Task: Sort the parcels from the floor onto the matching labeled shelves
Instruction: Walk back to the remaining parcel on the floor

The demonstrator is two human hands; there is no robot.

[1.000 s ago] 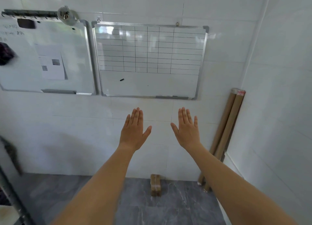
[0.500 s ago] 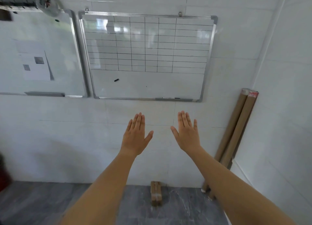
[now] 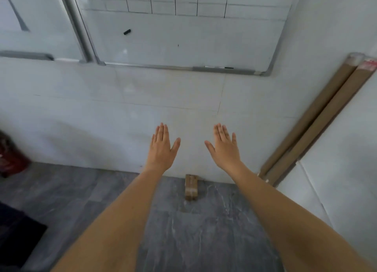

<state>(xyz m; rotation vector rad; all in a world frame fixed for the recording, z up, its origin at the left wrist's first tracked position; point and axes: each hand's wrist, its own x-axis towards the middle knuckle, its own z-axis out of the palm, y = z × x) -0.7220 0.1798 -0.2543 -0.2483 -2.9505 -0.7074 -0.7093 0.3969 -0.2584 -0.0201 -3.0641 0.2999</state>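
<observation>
My left hand (image 3: 162,149) and right hand (image 3: 225,149) are stretched out flat, holding nothing, well above the parcel (image 3: 191,187) on the floor (image 3: 204,231) by the wall, so sorting looks barely begun; no shelves show.

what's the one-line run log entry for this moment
left hand: open, empty | right hand: open, empty | small brown cardboard parcel: on grey floor by wall, untouched | shelves: not in view

The view tilts down: the whiteboard (image 3: 183,37) slides toward the top edge, more floor (image 3: 204,231) shows, and the parcel (image 3: 191,187) sits nearer, below both flat hands.
</observation>
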